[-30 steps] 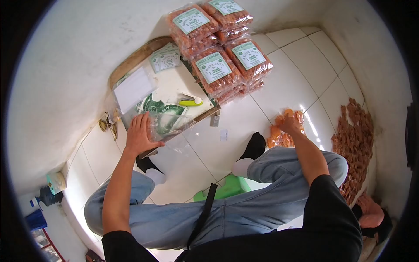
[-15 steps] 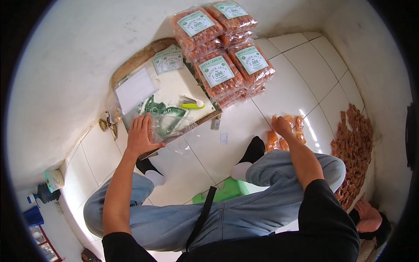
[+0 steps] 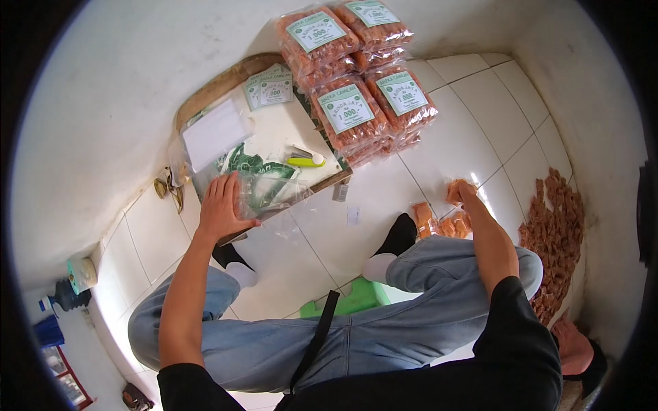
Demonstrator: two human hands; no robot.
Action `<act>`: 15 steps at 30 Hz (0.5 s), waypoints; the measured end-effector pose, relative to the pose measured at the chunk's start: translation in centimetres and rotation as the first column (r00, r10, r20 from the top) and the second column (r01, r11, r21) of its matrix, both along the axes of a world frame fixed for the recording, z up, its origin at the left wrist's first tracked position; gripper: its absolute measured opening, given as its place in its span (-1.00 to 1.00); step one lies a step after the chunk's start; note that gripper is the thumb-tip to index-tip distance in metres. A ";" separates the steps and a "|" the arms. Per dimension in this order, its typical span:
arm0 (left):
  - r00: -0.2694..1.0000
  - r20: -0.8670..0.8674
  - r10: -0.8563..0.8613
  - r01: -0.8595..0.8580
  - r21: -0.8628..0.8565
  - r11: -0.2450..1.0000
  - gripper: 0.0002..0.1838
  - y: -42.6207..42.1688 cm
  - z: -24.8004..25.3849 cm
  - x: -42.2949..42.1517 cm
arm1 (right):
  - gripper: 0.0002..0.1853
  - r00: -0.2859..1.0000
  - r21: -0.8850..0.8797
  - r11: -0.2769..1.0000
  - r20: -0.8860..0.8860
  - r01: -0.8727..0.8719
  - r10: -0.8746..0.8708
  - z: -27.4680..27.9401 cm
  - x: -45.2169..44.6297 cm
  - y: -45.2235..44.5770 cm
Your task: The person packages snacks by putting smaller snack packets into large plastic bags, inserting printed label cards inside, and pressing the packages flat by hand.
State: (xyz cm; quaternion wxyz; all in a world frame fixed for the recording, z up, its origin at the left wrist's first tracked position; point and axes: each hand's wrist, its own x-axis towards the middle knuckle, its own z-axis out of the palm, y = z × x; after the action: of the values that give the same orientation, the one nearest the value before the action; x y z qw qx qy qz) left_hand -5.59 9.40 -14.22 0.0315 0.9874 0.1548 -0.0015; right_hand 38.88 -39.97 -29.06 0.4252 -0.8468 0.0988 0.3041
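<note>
My left hand [image 3: 223,209] is closed on the edge of a clear plastic bag [image 3: 284,198] at the near left corner of the low table [image 3: 295,127]. The bag spreads over the table's front edge. On the right, my right hand [image 3: 467,193] reaches down to small orange packets [image 3: 423,218] on the floor, its fingers closed at one of them. Other packets lie close by, near my knee. A yellow-green stapler [image 3: 306,162] rests on the table, with white sheets [image 3: 214,134] and green-white labels [image 3: 269,89] behind it.
Stacked, labelled packs [image 3: 349,113] of orange-brown pieces stand at the table's right. A heap of small brownish packets [image 3: 554,229] lies along the right wall. A green stool [image 3: 356,296] is between my legs. A roll [image 3: 82,274] and a large bottle [image 3: 68,294] are at left.
My right hand has moved over the small packets, first left and then back right, and their arrangement has changed. My left hand stays on the bag.
</note>
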 end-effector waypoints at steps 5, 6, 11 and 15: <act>1.000 -0.007 0.017 -0.017 -0.026 1.000 0.37 -0.1 0.2 0.1 | -0.66 0.993 -0.202 0.972 0.024 0.119 -0.117 -8.5 2.5 -2.0; 1.000 -0.009 0.018 -0.018 -0.025 1.000 0.37 -0.1 0.3 0.1 | -0.58 0.997 -0.321 0.944 0.061 0.074 -0.057 -7.4 2.0 -1.4; 1.000 -0.013 0.015 -0.015 -0.004 1.000 0.37 0.0 0.0 0.1 | -0.18 0.967 -0.741 0.669 0.127 -0.055 0.221 -1.4 0.4 1.6; 1.000 -0.012 0.022 -0.022 -0.021 1.000 0.37 0.0 0.1 0.0 | 0.12 0.945 -0.713 0.674 0.049 -0.193 0.322 -0.9 0.4 3.9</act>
State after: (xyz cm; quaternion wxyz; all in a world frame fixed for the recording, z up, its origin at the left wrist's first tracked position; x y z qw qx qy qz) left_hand -5.54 9.38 -14.12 0.0409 0.9853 0.1658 -0.0084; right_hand 39.31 -36.11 -29.94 0.0328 -0.9720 0.0489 0.2273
